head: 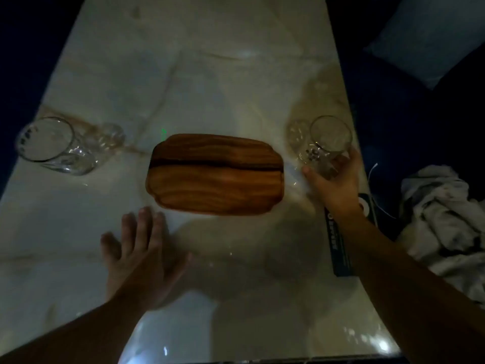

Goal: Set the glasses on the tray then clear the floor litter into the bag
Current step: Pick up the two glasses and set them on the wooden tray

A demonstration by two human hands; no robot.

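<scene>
Marble table (pixel 199 74): right hand (pixel 334 179) gripped a glass (pixel 324 147), left hand (pixel 141 256) lay spread, empty; best lifted upright onto the tray (pixel 215 174).

I see my right hand (pixel 334 179) gripping one clear glass (pixel 321 145); the other glass (pixel 60 147) stands far left of the bare wooden tray (pixel 215 174).

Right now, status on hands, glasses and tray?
Right hand gripping right glass; left hand open, flat on table. Left glass untouched. Wooden tray bare, path unobstructed.

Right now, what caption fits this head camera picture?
Right hand grips a glass beside the empty wooden tray.
</scene>
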